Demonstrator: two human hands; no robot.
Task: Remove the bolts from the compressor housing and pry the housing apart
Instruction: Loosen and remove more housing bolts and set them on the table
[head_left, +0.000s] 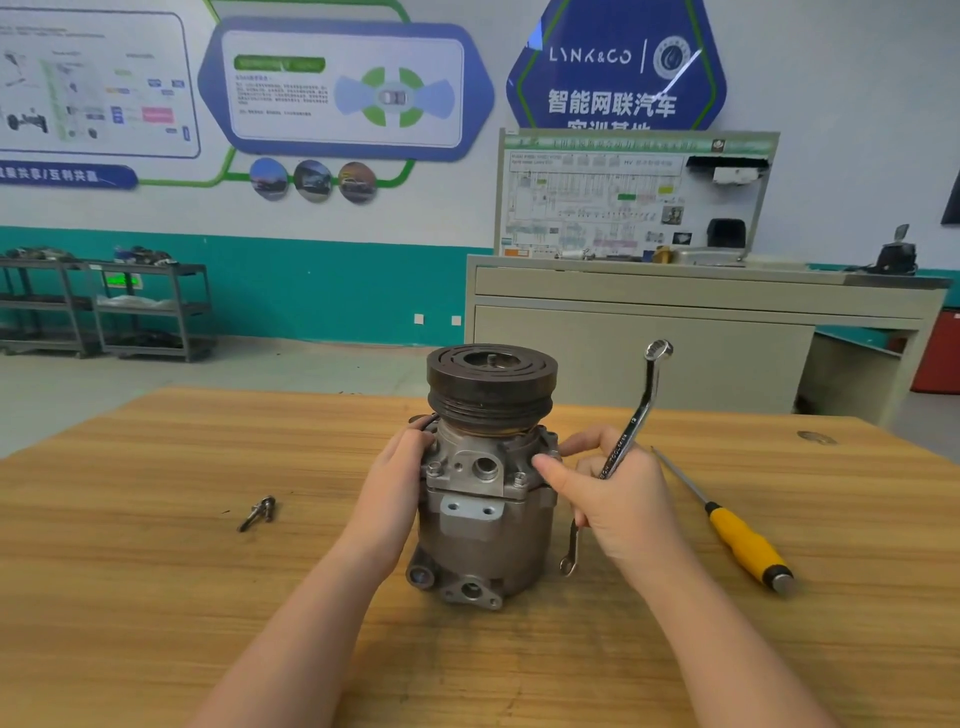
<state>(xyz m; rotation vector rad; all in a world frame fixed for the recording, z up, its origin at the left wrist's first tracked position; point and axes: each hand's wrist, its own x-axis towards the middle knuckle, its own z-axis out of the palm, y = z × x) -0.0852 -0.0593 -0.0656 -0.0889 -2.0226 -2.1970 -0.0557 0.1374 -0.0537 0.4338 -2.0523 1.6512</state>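
Both forearms reach in from the bottom edge of the head view toward the compressor (488, 488), which stands upright on the wooden surface (156, 597) with its pulley (492, 382) on top. The left hand (397, 478) presses flat against the left side of the housing, fingers mostly straight, and steadies it. The right hand (618, 499) has its grip clamped on a wrench (636, 415) that it holds across the palm, one ring end up in the air and the other end down near the surface, while its thumb and forefinger reach to the bolt (553, 457) at the right edge of the flange. It seems this bolt is already loose and is being turned out by the fingers. Two more bolts (434, 470) show at the front of the flange, and some removed ones (258, 513) lie on the surface to the left, well apart from the compressor.

To do this step well, the left hand should press firmly so the body does not rotate with the bolt. The fingers should pull the bolt straight up along its axis. If it is stiff, the ring end of the wrench should sit fully on the head before any force. The bolt should go with the others. The screwdriver (737, 535) lies at the right, ready for the prying.
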